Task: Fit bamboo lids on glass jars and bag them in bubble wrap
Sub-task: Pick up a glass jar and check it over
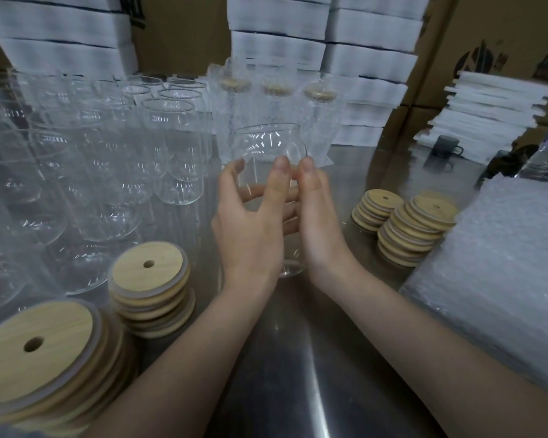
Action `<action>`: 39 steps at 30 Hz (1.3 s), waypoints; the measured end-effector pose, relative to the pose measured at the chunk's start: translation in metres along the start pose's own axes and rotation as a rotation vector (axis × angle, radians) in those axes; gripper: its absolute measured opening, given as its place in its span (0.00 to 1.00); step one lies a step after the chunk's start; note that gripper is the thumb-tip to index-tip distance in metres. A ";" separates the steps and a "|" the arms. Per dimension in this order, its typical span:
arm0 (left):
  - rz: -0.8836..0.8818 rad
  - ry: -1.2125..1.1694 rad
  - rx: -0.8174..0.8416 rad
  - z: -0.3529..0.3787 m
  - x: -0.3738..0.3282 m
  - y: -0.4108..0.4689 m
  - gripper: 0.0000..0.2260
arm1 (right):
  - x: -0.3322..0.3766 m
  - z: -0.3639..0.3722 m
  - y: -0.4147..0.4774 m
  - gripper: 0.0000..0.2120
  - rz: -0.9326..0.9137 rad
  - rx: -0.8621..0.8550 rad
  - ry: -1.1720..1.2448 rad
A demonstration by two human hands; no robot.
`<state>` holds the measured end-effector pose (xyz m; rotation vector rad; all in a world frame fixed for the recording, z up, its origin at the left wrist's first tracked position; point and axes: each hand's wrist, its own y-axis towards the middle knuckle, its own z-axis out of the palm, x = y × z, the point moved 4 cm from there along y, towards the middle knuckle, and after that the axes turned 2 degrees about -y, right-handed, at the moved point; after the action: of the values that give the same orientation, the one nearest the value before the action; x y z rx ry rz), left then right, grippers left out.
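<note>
A clear glass jar [268, 147] without a lid stands in the middle of the steel table, held between both hands. My left hand [250, 222] curls round its left side with thumb and fingers on the glass. My right hand [317, 216] presses against its right side, fingers wrapped behind the jar. Stacks of round bamboo lids with a centre hole lie at the near left [38, 352], just left of my left forearm [152, 282], and at the right [418, 229]. A pile of bubble wrap bags [500, 267] lies at the right edge.
Many open glass jars [108, 172] crowd the left half of the table. Three lidded jars in bubble wrap [276, 109] stand behind the held jar. White foam boxes [361, 58] and cardboard cartons fill the back. A dark mug [446, 147] sits far right.
</note>
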<state>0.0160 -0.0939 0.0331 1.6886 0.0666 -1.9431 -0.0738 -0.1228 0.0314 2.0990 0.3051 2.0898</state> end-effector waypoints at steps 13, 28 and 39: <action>-0.193 -0.265 0.065 0.002 0.006 0.003 0.23 | 0.000 -0.017 0.008 0.18 0.227 -0.015 0.078; -0.243 -0.188 0.244 0.009 0.012 0.009 0.26 | 0.021 -0.026 0.016 0.26 0.010 0.226 0.287; 0.170 0.311 0.232 0.005 -0.003 0.005 0.27 | 0.028 -0.034 0.015 0.17 0.018 0.245 0.299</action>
<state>0.0135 -0.0985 0.0387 2.0647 -0.1876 -1.6008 -0.1073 -0.1306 0.0630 1.9065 0.6107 2.4900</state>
